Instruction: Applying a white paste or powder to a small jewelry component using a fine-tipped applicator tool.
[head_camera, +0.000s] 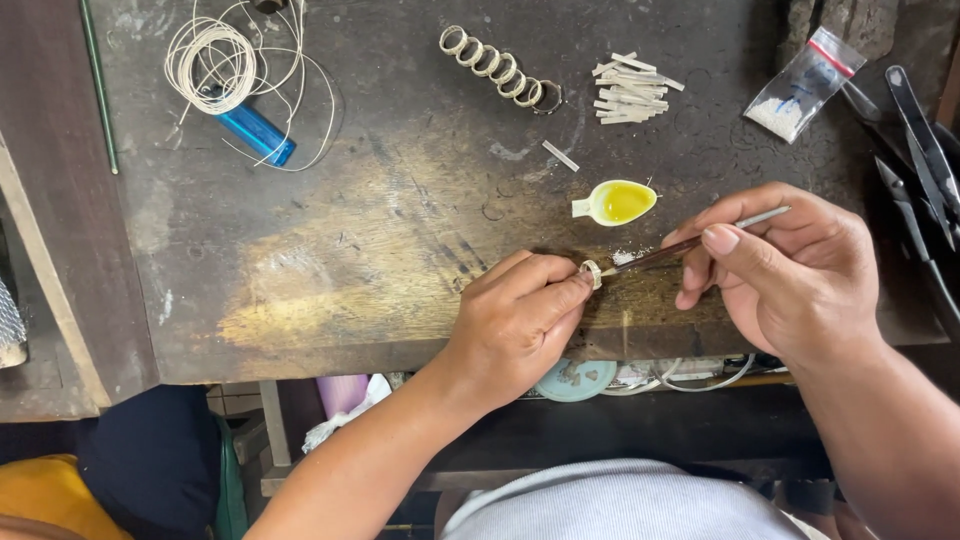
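One small clear plastic bag with a red strip along its top and white grains inside lies well up and to the right of the yellow-filled spoon dish; it bears blue marks, too small to tell. Just below the dish, the left hand pinches a small pale ring between thumb and fingertip, close above the worn workbench. The right hand, right of the dish, has its fingers closed on a thin metal tool; its long axis runs from upper right down to lower left, tip pointing at the ring and touching it. Far left of the dish a blue lighter lies under a coil of pale wire
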